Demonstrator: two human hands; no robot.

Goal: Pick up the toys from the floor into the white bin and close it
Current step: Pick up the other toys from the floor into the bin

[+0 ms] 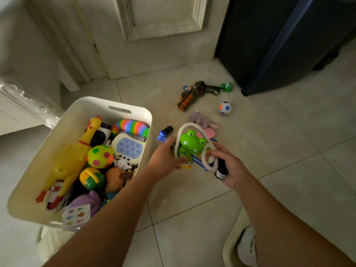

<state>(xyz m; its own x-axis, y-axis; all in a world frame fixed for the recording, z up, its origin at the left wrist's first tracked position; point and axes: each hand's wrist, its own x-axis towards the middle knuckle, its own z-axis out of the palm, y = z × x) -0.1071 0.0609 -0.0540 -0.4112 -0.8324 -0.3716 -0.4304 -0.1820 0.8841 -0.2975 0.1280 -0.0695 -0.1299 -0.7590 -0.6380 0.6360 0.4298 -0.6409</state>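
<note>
While I'm holding the green frog (190,144) up off the tiles (279,132): I'm in the pick-up step, with nothing over the bin yet.
Left hand (165,157): I'm gripping the frog's body from its left side, fingers curling round it.
Right hand (229,164): I'm clutching the white rope (185,126) and a dark piece (222,170) that I can't identify.
Frog's place: it's hanging between my two hands, the rope looping over its head.
White bin (115,105): it's sitting open just left of my left hand, already crowded with toys.
Facing: the frog's face is tilting up at me, crown pointing away from me.
Long axis: the bundle is slanting from my left fingers down to my right palm, blue rods (199,163) lying along it.
Next move: I'm judging both hands need to swing left together over the rim, rope gathered in so it isn't snagging.
Waiting beyond my hands: toy gun (194,95), spotted ball (225,108), grey plush (201,120); closing comes after those.
</note>
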